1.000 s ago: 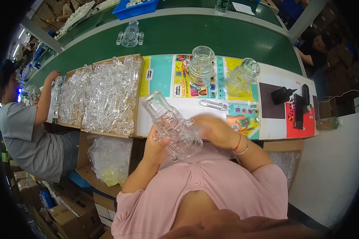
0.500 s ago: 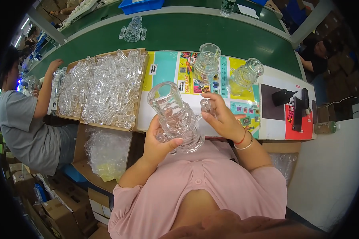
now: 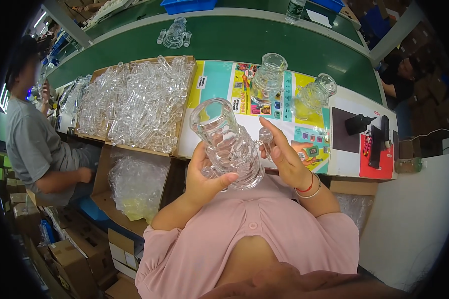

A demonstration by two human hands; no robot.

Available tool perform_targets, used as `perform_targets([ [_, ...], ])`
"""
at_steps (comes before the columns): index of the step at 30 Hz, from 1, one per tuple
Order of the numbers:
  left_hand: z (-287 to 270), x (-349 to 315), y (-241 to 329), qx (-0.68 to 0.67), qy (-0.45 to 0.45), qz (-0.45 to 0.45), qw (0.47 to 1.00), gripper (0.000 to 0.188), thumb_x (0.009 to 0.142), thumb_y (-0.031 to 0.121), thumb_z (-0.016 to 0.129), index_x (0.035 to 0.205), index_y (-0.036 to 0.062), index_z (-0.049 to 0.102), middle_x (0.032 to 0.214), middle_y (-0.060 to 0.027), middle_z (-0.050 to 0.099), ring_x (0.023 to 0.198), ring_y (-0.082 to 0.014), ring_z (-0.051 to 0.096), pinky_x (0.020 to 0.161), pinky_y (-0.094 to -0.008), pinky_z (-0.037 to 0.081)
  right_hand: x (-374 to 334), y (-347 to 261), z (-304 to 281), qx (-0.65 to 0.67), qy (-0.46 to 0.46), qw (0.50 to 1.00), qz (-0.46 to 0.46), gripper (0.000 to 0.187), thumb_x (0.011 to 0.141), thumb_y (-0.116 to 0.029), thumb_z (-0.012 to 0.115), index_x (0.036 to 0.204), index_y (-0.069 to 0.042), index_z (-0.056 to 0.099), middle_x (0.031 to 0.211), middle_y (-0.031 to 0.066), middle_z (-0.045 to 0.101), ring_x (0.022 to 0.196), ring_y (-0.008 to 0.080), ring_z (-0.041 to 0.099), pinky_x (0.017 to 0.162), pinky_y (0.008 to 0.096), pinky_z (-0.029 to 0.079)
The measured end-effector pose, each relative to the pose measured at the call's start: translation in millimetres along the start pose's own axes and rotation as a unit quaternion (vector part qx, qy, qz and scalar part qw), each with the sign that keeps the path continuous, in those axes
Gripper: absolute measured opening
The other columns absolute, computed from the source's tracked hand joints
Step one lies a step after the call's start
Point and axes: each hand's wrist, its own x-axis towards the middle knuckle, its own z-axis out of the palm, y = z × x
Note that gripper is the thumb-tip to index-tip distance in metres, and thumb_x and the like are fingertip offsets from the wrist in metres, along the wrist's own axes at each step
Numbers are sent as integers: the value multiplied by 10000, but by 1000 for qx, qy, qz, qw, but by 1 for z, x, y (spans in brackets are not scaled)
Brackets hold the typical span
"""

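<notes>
**A glass jar in two hands, with a small tube at its side**

The big glass jar (image 3: 229,149) is up in front of the pink shirt (image 3: 249,224), near the front edge of the worktop (image 3: 224,45). The left hand (image 3: 207,182) is clamped on its low part. The right hand (image 3: 292,162) is by the small tube (image 3: 266,137) at the jar's right side. Its fingers and thumb are around the tube, but I cannot tell if they squeeze it.

The tube looks to be in its spot on the jar, so that side seems nearly done. I cannot tell if it is stuck fast. A round glass bit shows by the left fingers, maybe one more tube. At the back, a glass piece (image 3: 174,36) has a tube on each side, so it looks done. Two more jars, one tall (image 3: 268,82) and one leaning (image 3: 314,97), look left to do. Lots of glass tubes (image 3: 149,104) fill the box on the left.

The bright sheet (image 3: 217,74) has printed words, little pictures and a square code. A white label (image 3: 201,82) with dark print is on its left part. The water bottle (image 3: 294,11) has a label too, but it is too small to read.
</notes>
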Motion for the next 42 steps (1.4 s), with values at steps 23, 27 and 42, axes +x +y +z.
perform_targets([
  [23,-22,-3,-5,230,-285,88,926,741,646,214,762,1267,45,395,1238,-148,459,1115,-298,471,918,-382,388,11,-16,-5,-77,-43,971,-220,619,920,-454,201,1208,62,386,1131,198,476,1070,311,441,978,406,271],
  [27,-5,-12,-1,273,-344,244,865,699,655,234,741,1250,55,421,1175,-155,457,1052,-344,456,896,-401,381,-15,-21,-1,-47,-235,939,-248,583,921,-440,231,1200,28,436,1216,216,466,1163,372,418,1006,475,267],
  [42,-6,21,5,91,-220,5,971,754,667,171,763,1273,27,340,1220,-143,447,1119,-247,462,905,-374,406,47,-10,-4,313,42,947,54,471,953,-360,237,1242,-1,337,1244,133,415,1153,219,417,1022,361,276],
])
